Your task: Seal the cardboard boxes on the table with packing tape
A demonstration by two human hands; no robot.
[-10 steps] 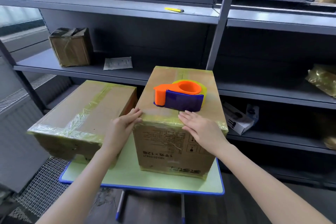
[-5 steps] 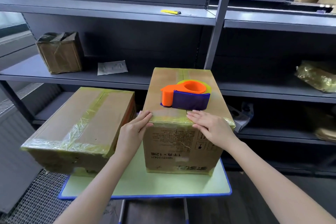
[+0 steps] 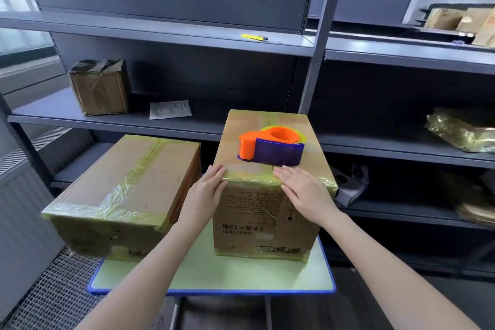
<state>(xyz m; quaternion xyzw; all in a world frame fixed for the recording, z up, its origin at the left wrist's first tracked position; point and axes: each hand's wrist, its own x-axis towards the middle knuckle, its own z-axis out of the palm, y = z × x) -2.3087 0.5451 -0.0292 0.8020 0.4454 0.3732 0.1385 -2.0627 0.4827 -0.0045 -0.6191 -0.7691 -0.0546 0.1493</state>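
Tape [image 3: 249, 177] on tall box [image 3: 265, 218] near edge: left hand [image 3: 205, 191] and right hand [image 3: 304, 191] pressed flat, fingers straight; suggest rubbing outward, then down over corners.

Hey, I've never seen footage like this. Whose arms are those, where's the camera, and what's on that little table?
No machine here: these are a person's two bare arms, filmed by one wide-angle camera worn on their head, looking forward and down. On the table stand two cardboard boxes, both already taped: a low box on the left and a tall box on the right. An orange and purple tape dispenser rests on the tall box. Neither hand holds anything: the left hand and right hand lie flat on the tall box's near top edge, pressing the tape there. Grey shelves stand behind.
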